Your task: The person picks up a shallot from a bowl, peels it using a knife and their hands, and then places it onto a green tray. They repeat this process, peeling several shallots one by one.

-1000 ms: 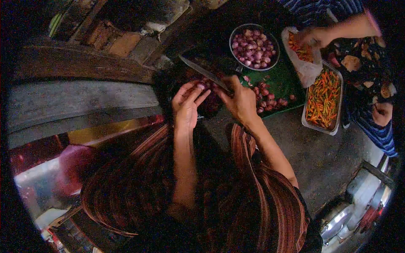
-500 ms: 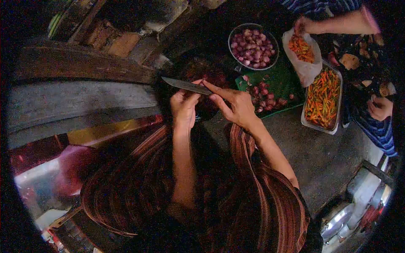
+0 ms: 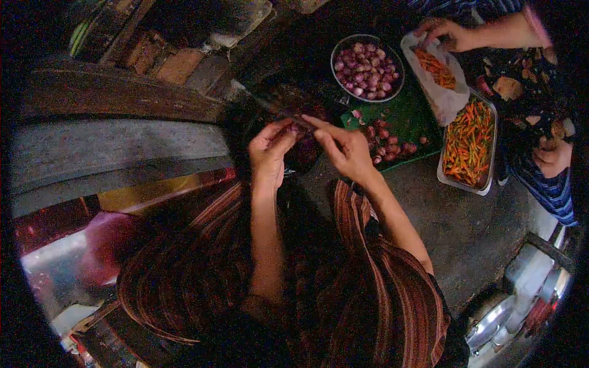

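My right hand (image 3: 351, 151) is wrapped around a knife (image 3: 269, 104), blurry blade aimed at roughly 10 o'clock. My left hand (image 3: 270, 147) has fingertips pinched on what looks like a small onion (image 3: 296, 127), just beside the blade, kinda dim there. From my hands, there's a pan (image 3: 333, 69) of onions between 1 and 2 o'clock, and loose onions (image 3: 392, 148) at 3.
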Available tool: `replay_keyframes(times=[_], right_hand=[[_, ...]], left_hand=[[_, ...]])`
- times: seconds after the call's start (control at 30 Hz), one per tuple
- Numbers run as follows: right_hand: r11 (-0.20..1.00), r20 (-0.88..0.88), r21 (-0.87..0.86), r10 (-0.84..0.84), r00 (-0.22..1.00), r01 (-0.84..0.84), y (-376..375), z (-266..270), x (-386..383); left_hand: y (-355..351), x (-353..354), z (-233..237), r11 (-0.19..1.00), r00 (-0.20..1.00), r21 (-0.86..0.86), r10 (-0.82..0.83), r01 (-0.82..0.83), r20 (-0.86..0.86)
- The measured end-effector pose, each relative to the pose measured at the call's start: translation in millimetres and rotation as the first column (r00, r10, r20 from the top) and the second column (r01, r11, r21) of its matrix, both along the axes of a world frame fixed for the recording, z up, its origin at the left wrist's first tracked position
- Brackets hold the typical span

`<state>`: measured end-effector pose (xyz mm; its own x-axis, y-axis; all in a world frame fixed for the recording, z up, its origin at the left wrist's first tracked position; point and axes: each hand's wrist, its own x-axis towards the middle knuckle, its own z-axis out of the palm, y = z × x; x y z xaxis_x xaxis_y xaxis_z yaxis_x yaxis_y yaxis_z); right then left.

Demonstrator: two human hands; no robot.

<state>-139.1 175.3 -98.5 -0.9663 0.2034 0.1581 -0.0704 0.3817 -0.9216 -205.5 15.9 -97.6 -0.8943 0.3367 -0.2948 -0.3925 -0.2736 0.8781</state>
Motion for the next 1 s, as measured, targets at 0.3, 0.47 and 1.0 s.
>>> replay_keyframes(times=[0.3, 0.47, 1.0], right_hand=[[0.972, -0.033, 0.229, 0.071, 0.997, -0.061, -7.3, 7.3, 2.6], [0.995, 0.007, 0.091, 0.05, 0.999, -0.05, -5.8, -3.0, 2.4], [0.973, 0.029, 0.21, 0.09, 0.996, -0.094, -7.7, 6.5, 4.9]], left_hand=[[-4.7, -0.8, -9.3, 0.998, 0.999, -0.062, 0.0, -0.003, -0.044], [-6.1, 0.9, -8.1, 0.997, 1.0, -0.072, -0.009, 0.009, 0.0], [-5.7, -0.4, -8.1, 0.999, 0.999, -0.046, 0.02, -0.022, -0.041]])
